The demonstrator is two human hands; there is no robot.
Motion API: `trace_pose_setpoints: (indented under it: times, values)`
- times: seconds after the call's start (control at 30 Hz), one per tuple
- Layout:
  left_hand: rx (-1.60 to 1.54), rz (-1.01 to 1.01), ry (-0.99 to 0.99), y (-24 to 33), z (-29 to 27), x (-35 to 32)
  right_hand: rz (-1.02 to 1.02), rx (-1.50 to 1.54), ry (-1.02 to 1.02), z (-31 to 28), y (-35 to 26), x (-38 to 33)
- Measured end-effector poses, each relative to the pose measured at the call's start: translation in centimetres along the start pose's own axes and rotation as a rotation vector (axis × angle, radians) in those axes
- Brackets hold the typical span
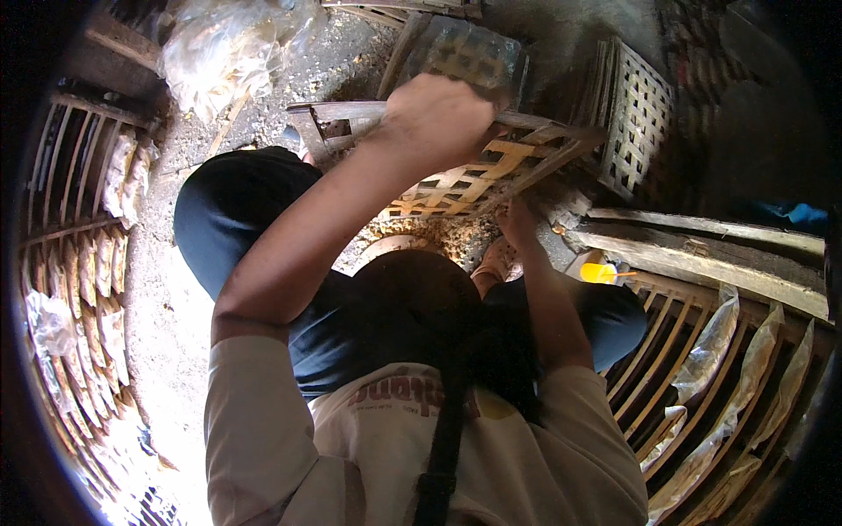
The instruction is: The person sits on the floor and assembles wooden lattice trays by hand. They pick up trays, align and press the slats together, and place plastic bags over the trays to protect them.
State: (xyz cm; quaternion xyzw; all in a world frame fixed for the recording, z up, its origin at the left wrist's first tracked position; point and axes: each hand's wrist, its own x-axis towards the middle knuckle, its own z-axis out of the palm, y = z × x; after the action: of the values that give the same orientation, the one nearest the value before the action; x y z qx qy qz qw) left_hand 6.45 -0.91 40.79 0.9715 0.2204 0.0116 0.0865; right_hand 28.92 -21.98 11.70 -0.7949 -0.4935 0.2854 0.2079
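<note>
A woven bamboo tray (478, 175) with a wooden frame is tilted up in front of my knees. My left hand (443, 118) is closed in a fist at the tray's upper rim. Its fingers are turned away, so what it grips is hidden. Lower down, my right hand (519, 223) pinches the tray's near right edge, its fingertips partly in shadow. Just beyond my left fist stands a greyish translucent block or box (469, 53), its kind unclear. Crumbs (452, 235) are scattered on the ground below the tray.
More woven trays (640, 118) stand stacked at the right. Slatted racks with plastic-wrapped packets (706, 351) lie at the right, and similar packets (92, 263) line the left. Clear plastic bags (228, 53) are heaped at the far left. Near the right planks (702, 254) is a yellow-orange item (599, 273).
</note>
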Motion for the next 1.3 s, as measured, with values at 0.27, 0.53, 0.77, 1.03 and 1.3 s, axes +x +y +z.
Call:
trace_pose_setpoints:
  times: [0.27,0.53,0.77,1.03,1.3]
  values:
    - [0.031,-0.031,0.084,0.0,1.0,-0.1,-0.038,0.34,0.192,-1.4,-4.3,0.2]
    - [0.037,-0.034,0.066,0.0,1.1,0.2,0.08,0.186,0.146,-0.4,-3.1,0.6]
    - [0.065,0.004,0.036,-0.2,1.3,0.3,0.048,0.024,-0.008,1.3,-0.4,-0.4]
    - [-0.031,-0.031,0.129,-0.2,1.0,0.1,0.157,0.039,0.092,-1.1,-3.8,0.7]
    - [0.027,0.019,0.179,-0.4,1.0,-0.2,-0.041,-0.099,0.083,1.3,-0.9,0.0]
